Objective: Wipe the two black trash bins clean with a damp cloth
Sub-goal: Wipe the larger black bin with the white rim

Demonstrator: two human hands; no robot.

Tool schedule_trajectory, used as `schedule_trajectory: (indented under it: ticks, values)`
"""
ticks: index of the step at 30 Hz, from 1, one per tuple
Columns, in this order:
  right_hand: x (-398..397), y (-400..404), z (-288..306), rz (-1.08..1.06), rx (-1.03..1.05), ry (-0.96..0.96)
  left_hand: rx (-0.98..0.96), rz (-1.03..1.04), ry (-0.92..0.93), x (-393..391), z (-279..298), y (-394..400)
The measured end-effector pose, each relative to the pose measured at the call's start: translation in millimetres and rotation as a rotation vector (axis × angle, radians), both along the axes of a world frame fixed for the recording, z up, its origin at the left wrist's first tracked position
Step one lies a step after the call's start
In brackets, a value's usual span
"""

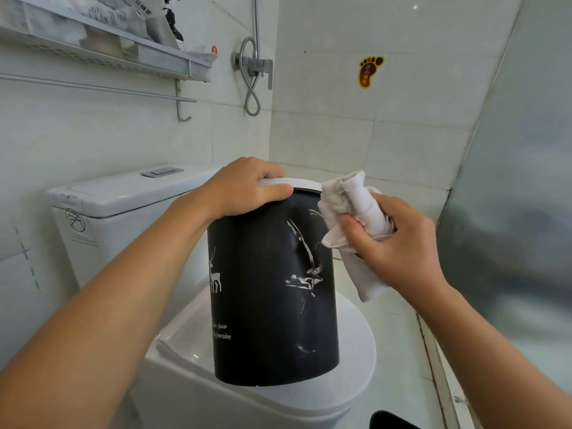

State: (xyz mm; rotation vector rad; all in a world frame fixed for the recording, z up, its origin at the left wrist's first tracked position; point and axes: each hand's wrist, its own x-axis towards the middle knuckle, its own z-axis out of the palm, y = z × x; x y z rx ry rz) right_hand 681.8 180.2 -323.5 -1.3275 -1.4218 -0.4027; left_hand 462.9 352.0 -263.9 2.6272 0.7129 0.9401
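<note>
A black trash bin with white deer prints and a white rim stands upright on the closed toilet lid. My left hand grips the bin's top rim. My right hand holds a crumpled white cloth against the bin's upper right side, just under the rim. A dark object shows at the bottom edge; I cannot tell whether it is the second bin.
The toilet tank stands behind the bin on the left. A wall shelf with bottles and a towel bar hang above. A shower mixer and hose are on the back wall. A frosted glass panel closes the right side.
</note>
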Motion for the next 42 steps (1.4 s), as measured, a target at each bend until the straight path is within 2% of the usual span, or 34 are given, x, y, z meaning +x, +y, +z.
schedule_trajectory:
  ticks: [4,7,10,14,18,20,23,25,30,31,34,36,39,42]
  values:
    - [-0.2,2.7,-0.7,0.019,-0.006,-0.022,-0.042,0.032,0.047,-1.8,5.6,-0.7]
    - [-10.1,9.4,-0.4,0.102,-0.024,-0.094,-0.003,0.053,0.052,4.2,0.9,-5.4]
    - [-26.7,17.2,-1.1,0.152,-0.090,-0.267,0.014,0.057,0.011,11.7,-2.4,-10.2]
    - [-40.6,14.7,-7.7,0.045,-0.108,-0.461,0.030,0.038,-0.016,13.2,-3.9,-10.8]
    - [-39.4,-2.9,-15.7,0.144,-0.198,-0.690,0.076,0.036,-0.010,10.5,-5.5,-8.4]
    - [-34.8,1.7,-10.0,0.114,-0.179,-0.664,0.066,0.040,-0.015,11.0,-5.7,-8.4]
    - [-29.5,20.1,5.1,0.009,-0.094,-0.405,0.040,0.025,-0.015,11.4,-5.9,-6.9]
    - [-29.0,25.6,3.5,-0.009,-0.075,-0.330,0.032,0.030,-0.005,9.6,-6.1,-6.1]
    - [-31.8,2.5,-18.9,0.198,-0.192,-0.646,0.004,0.035,-0.027,-1.3,-7.2,-8.7]
    - [-29.7,5.9,-17.3,0.177,-0.190,-0.636,-0.001,0.036,-0.026,-2.5,-7.2,-8.7]
    - [-28.6,21.1,-6.6,0.025,-0.139,-0.404,-0.013,0.050,-0.011,-3.2,-6.3,-10.5]
    - [-33.9,23.3,-11.3,-0.027,-0.112,-0.356,-0.022,0.060,-0.017,-4.3,-6.2,-10.5]
    - [-46.9,4.9,-25.6,0.009,-0.116,-0.489,-0.010,0.043,-0.021,-7.7,-8.6,-9.5]
    - [-46.3,-4.0,-28.8,0.053,-0.099,-0.723,0.009,0.025,-0.009,-5.7,-8.1,-14.4]
